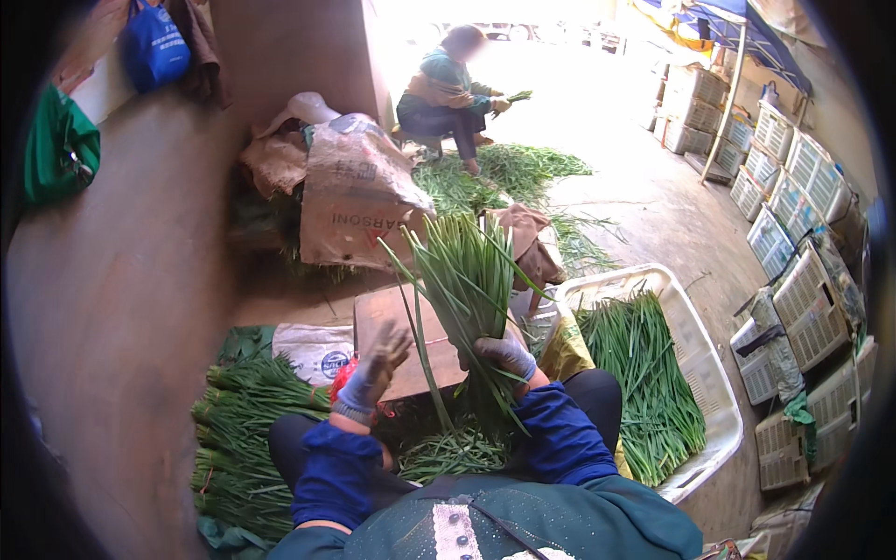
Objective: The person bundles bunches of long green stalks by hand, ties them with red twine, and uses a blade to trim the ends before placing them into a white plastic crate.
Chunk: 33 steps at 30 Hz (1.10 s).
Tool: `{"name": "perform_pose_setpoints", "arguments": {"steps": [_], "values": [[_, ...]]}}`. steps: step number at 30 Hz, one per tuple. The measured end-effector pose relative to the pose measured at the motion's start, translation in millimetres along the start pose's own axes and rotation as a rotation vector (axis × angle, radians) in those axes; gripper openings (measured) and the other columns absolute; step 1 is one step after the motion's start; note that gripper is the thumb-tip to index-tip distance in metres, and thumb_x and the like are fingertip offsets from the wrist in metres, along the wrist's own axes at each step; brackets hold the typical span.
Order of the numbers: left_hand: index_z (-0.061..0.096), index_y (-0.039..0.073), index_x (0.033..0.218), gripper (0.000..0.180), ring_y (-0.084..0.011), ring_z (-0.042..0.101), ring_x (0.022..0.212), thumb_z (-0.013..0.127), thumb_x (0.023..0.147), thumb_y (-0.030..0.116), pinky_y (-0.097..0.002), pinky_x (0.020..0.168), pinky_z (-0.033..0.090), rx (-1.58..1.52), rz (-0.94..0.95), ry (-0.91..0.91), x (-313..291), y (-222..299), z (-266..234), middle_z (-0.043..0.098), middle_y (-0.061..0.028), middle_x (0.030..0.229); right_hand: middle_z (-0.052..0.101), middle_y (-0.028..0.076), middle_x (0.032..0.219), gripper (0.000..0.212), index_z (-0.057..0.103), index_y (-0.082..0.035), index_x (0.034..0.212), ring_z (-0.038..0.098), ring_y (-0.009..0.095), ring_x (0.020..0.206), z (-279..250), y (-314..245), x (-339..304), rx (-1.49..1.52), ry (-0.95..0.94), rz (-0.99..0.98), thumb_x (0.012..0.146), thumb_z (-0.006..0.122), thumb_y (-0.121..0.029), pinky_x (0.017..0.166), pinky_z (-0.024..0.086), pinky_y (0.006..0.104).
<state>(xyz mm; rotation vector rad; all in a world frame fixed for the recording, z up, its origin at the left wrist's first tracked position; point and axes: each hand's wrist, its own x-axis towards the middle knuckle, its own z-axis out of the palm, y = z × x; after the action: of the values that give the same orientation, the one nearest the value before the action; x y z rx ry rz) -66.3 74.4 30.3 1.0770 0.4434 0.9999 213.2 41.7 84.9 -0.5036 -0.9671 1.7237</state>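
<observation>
"Head view, nearest first: how far along would you call it?"

"Partway, I judge. I see loose trimmings (453, 455) between the knees. Just above them the gloved right hand (504, 357) is wrapped firmly around a thick bunch of leaves (462, 271), held up before the chest. The gloved left hand (378, 364) is empty, fingers spread, near the bunch but apart from it. I spot no band on that bunch, though the fist hides part of it, so I can't tell whether it's tied."

"How does it look from your end?"

"Full and deep green, nearly upright, fanning out above the fist, with a few long strands bending away at the sides."

"And around it?"

"To the left lies a pile of bundles (247, 401), a reddish band on at least one; I'd count those done. To the right, a white crate (719, 401) holds plenty of leaves laid lengthwise, probably work left, but I can't be sure. Beyond the bunch is a brown surface (383, 303), then a sack (359, 201) draped over a heap. Farthest, a seated co-worker (443, 93) holds a few leaves, with more strewn on the floor."
</observation>
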Motion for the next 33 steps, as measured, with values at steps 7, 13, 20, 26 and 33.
{"name": "perform_pose_setpoints", "arguments": {"steps": [7,13,20,26,33], "values": [[0.040,0.001,0.144,0.079,-0.0267,0.052,0.126,0.066,0.086,0.048,-0.0412,0.108,0.040,-0.043,0.003,-0.141,24,-28,41,0.053,-0.0148,0.137,0.061,0.006,0.117,0.056,0.053,-0.004,0.134,0.055,0.016,0.106,10,37,2,-0.575,-0.232,0.114,0.084,0.069,-0.022,0.092,0.046,0.0325],[0.042,0.000,0.141,0.082,-0.0326,0.057,0.121,0.073,0.077,0.042,-0.0454,0.105,0.045,-0.380,-0.152,-0.037,12,-32,54,0.056,-0.0211,0.134,0.066,0.007,0.110,0.043,0.059,-0.005,0.125,0.060,0.017,0.099,6,41,2,-0.772,-0.293,0.348,0.087,0.067,-0.024,0.088,0.048,0.0340],[0.056,0.001,0.128,0.065,-0.0338,0.068,0.102,0.077,0.073,0.029,-0.0464,0.088,0.058,-0.663,-0.207,0.044,5,-55,11,0.067,-0.0199,0.115,0.064,0.014,0.122,0.062,0.049,0.003,0.138,0.061,0.022,0.110,-64,-4,-32,-0.593,0.308,0.506,0.083,0.071,-0.015,0.094,0.047,0.0353],[0.053,0.003,0.133,0.069,-0.0298,0.068,0.097,0.078,0.072,0.025,-0.0423,0.085,0.058,-0.414,-0.120,0.013,2,-41,17,0.067,-0.0141,0.112,0.061,0.010,0.125,0.080,0.034,-0.001,0.148,0.057,0.017,0.108,-18,-61,13,-0.568,0.455,0.196,0.088,0.066,-0.043,0.091,0.043,0.0292],[0.050,0.003,0.136,0.070,-0.0190,0.055,0.116,0.081,0.075,0.020,-0.0356,0.102,0.044,0.083,-0.248,-0.092,13,-55,38,0.060,-0.0081,0.126,0.052,0.018,0.132,0.076,0.035,0.005,0.142,0.055,0.029,0.116,-1,19,66,-0.545,0.292,-0.011,0.084,0.073,-0.028,0.097,0.046,0.0369]]}}
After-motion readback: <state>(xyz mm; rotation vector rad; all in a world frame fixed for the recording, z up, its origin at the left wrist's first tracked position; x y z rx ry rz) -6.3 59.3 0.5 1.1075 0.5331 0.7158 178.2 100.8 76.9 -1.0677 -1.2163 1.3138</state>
